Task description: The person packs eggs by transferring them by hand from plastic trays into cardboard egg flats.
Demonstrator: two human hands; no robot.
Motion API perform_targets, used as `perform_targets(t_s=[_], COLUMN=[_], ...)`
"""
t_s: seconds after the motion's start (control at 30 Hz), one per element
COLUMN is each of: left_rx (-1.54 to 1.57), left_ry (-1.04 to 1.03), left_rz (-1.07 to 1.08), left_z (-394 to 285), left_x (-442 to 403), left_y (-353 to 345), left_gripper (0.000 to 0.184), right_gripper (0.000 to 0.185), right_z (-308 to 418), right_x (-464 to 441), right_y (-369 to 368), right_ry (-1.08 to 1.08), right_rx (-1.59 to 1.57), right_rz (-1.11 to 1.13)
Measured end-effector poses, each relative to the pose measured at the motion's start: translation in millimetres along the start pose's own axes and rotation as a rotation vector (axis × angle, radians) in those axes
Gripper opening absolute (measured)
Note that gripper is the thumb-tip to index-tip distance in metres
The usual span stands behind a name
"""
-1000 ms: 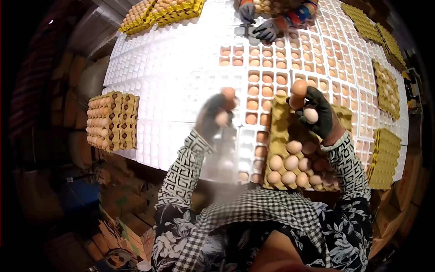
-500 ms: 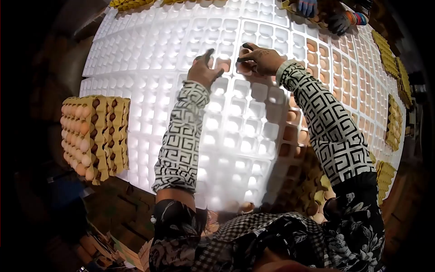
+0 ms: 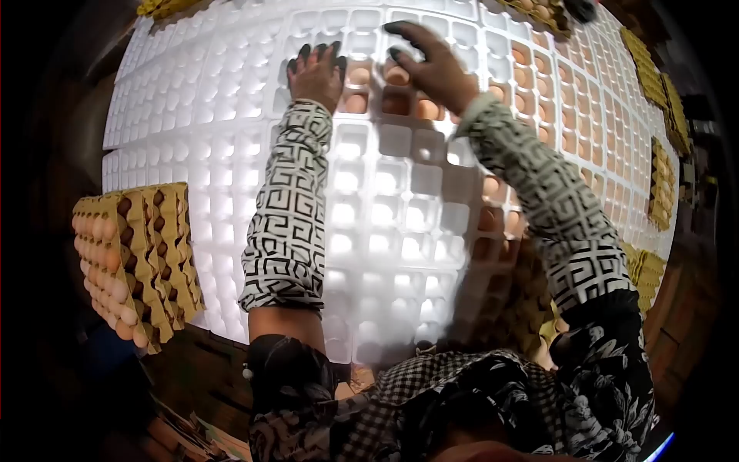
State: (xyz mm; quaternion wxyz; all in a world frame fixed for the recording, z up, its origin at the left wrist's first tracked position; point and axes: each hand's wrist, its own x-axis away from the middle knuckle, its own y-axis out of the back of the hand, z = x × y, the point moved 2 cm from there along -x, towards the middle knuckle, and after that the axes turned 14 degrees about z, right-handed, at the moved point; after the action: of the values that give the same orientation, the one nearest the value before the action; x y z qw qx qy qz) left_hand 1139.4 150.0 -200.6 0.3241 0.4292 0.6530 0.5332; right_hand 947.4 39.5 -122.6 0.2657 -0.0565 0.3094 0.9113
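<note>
My left hand [image 3: 315, 77] lies over the white pocketed tray [image 3: 400, 177], fingers stretched and slightly apart, their tips dark. Just right of it, an egg [image 3: 359, 75] sits in a pocket, with another egg [image 3: 356, 102] in the pocket below. My right hand [image 3: 437, 73] is open above the tray, its thumb and forefinger wide apart. Beneath its thumb is a brown egg [image 3: 397, 75], which the thumb may be touching. Under the wrist side rests one more egg [image 3: 427, 109]. Some fingers of the right hand are hidden behind it.
A stack of egg-filled cartons [image 3: 138, 262] stands at the left edge. Rows of eggs [image 3: 550, 92] fill tray pockets at the right. Yellow cartons [image 3: 647, 69] line the far right edge. Another person's dark-gloved hand [image 3: 581, 9] shows at the top.
Both hands have moved up and apart, the left one going left with its fingers spreading. More eggs now show in the pockets between them. The view has shifted slightly.
</note>
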Motion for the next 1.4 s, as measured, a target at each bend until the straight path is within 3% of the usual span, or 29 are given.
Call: perform_targets(t_s=[0.03, 0.07, 0.17, 0.23, 0.3, 0.37, 0.43, 0.5, 0.63, 0.73, 0.77, 0.83, 0.87, 0.9, 0.93, 0.97, 1.0, 1.03, 1.1, 1.17, 1.2, 1.3, 1.33, 1.37, 1.4], left_rx=[0.114, 0.169, 0.479, 0.933, 0.952, 0.825, 0.671, 0.283, 0.054, -0.058, -0.159, -0.172, -0.005, 0.161, 0.578, 0.879, 0.729, 0.584, 0.219, -0.271, -0.264, 0.035, 0.577, 1.080, 1.378], left_ry=[0.061, -0.008, -0.137, -0.139, -0.295, -0.549, -0.788, -0.921, -0.945, -0.945, -0.919, -0.891, -0.880, -0.860, -0.713, -0.646, -0.653, -0.656, -0.615, -0.635, -0.665, -0.742, -0.702, -0.524, -0.499], left_rz=[-0.035, -0.159, -0.436, -0.373, -0.103, 0.140, 0.210, 0.198, 0.317, 0.349, 0.468, 0.552, 0.460, 0.361, 0.472, 0.434, 0.442, 0.446, 0.650, 0.758, 0.752, 0.810, 0.946, 0.978, 0.948], left_z=[0.3, 0.2, -38.4, -91.5, -160.4, -232.3, -302.2, -379.0, -465.2, -514.7, -526.2, -539.8, -529.3, -514.8, -506.5, -500.2, -503.5, -511.2, -549.5, -575.4, -580.6, -560.7, -528.5, -505.0, -480.4], left_x=[-1.6, 1.5, 39.5, 80.4, 127.6, 170.9, 196.5, 232.7, 275.2, 284.9, 286.3, 292.5, 296.0, 297.2, 295.1, 289.2, 284.6, 281.5, 289.8, 292.5, 289.7, 280.0, 268.8, 276.8, 276.7], left_y=[0.9, 8.9, 41.9, 47.4, 66.1, 82.1, 72.3, 103.2, 97.0, 74.5, 62.7, 80.2, 75.3, 71.2, 82.8, 80.5, 89.4, 100.7, 95.7, 64.2, 69.5, 98.0, 86.2, 98.7, 106.4], left_gripper=[0.053, 0.050, 0.036, 0.031, 0.032, 0.036, 0.033, 0.041, 0.050, 0.057, 0.055, 0.053, 0.050, 0.047, 0.045, 0.044, 0.045, 0.046, 0.047, 0.050, 0.052, 0.051, 0.053, 0.059, 0.064], right_gripper=[0.031, 0.030, 0.036, 0.032, 0.036, 0.039, 0.048, 0.056, 0.052, 0.051, 0.044, 0.038, 0.034, 0.027, 0.026, 0.025, 0.027, 0.033, 0.037, 0.040, 0.046, 0.041, 0.037, 0.035, 0.037], right_z=[-0.2, 25.0, 51.3, 88.0, 105.1, 122.9, 105.8, 125.2, 103.2, 83.1, 81.3, 105.5, 105.1, 113.9, 124.2, 128.9, 100.8, 118.2, 136.7, 113.4, 128.1, 121.7, 136.1, 141.2, 145.6], right_x=[14.7, 39.5, 153.6, 245.5, 356.2, 440.8, 490.6, 492.1, 504.3, 492.6, 494.3, 503.2, 522.2, 540.5, 552.1, 566.4, 582.9, 568.8, 542.5, 540.1, 530.5, 554.8, 560.8, 567.0, 565.0], right_y=[39.9, 92.9, 241.4, 305.8, 351.1, 349.5, 324.8, 294.1, 292.7, 294.0, 298.2, 316.5, 326.9, 342.7, 356.5, 364.4, 370.5, 361.6, 331.0, 300.9, 304.8, 316.2, 324.8, 334.0, 336.0], right_ry=[-0.102, -0.148, -0.228, -0.363, -0.601, -0.861, -1.037, -0.886, -0.876, -0.786, -0.718, -0.744, -0.635, -0.539, -0.489, -0.435, -0.523, -0.649, -0.639, -0.606, -0.682, -0.481, -0.642, -0.519, -0.465], right_rx=[-0.151, -0.294, -0.217, -0.154, -0.081, 0.138, 0.094, 0.437, 0.435, 0.621, 0.645, 0.393, 0.253, -0.273, -0.571, -0.874, -0.757, -0.364, 0.180, 0.556, 0.604, 0.131, -0.490, -0.838, -0.944], right_rz=[-0.028, -0.002, -0.050, -0.189, -0.202, -0.145, 0.066, 0.066, -0.104, -0.042, -0.020, -0.142, -0.388, -0.525, -0.583, -0.633, -0.343, -0.207, 0.137, 0.260, 0.310, -0.050, -0.152, -0.227, -0.244])
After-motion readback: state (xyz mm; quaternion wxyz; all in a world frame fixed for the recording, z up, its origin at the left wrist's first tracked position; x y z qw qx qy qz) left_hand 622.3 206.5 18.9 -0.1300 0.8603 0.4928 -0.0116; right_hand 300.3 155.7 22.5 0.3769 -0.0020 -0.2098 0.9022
